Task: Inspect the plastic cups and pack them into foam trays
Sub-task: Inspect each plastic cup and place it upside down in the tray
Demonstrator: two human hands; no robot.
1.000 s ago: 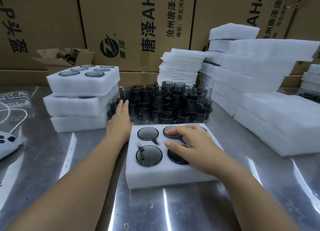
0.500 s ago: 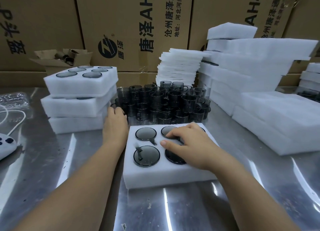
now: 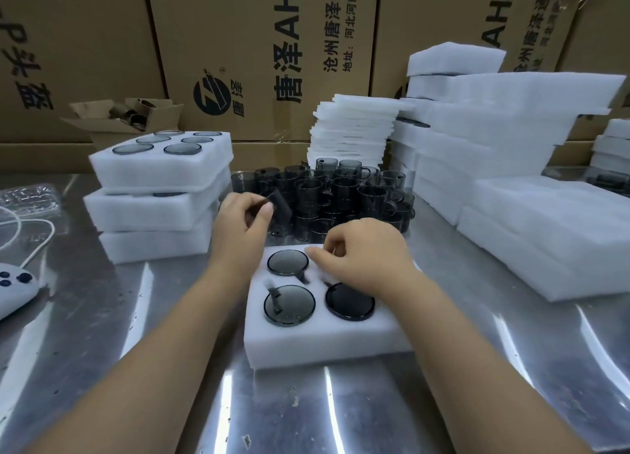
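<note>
Steel table (image 3: pixel 102 317): left hand (image 3: pixel 243 222), flat a second ago, now grips a dark cup (image 3: pixel 280 204); right hand (image 3: pixel 361 252) stays curled over foam tray (image 3: pixel 324 344), grasp unclear.

On the middle box (image 3: pixel 259 44), turned sideways, a round logo (image 3: pixel 211 92) is printed beside small 唐泽, then large 唐泽 AH4 – cut off at the top – and the smaller lines 沧州唐泽通 and 地址:河北河间经. AH4 is repeated on the right box (image 3: pixel 477 17); P头盔 is read on the left box (image 3: pixel 68 44).

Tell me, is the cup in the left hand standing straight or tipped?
Tipped. The cup slants sideways, a bit blurred, gripped by the left hand.
</note>
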